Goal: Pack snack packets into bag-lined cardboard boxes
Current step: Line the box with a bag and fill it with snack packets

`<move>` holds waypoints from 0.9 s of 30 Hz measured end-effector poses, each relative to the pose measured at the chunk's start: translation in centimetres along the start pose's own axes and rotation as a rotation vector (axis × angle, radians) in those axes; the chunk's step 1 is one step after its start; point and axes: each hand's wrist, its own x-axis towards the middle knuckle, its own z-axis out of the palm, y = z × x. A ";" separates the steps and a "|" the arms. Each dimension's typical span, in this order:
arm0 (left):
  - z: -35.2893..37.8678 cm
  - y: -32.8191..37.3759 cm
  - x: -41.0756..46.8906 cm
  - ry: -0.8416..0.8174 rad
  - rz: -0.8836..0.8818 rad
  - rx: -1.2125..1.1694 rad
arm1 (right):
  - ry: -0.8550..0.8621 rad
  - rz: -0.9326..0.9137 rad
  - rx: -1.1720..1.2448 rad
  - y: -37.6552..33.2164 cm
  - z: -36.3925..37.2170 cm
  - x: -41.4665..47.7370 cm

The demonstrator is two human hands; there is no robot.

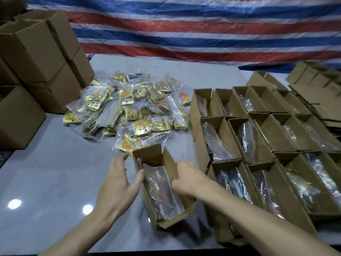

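While we looked down at the table (55,172), we had one open box (167,159) standing just in front of us, lying lengthwise away from us with its flaps up. A clear bag (160,185) lined its inside, crinkled and shiny, and what lay under the plastic was too dark for us to tell. Our left hand (118,180) lay against the box's left side with its fingers stretched loosely forward and its thumb touching the left wall by the bag. Our right hand (188,180) was curled over the right wall, thumb inside and knuckles outside, gripping the cardboard. The two hands were apart, with the box between them. Just beyond the box lay a loose heap of gold snack packets (132,111), many bundled in clear wrap. To our right stood rows of bag-lined boxes (258,137), packed side against side, all open at the top. At the far left rose a stack of plain brown cartons (36,58). A red, white and blue striped tarpaulin (184,24) hung behind the table.
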 end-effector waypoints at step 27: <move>-5.2 24.0 4.1 -0.419 0.115 -0.426 | 0.379 0.060 0.498 4.5 -17.1 -11.8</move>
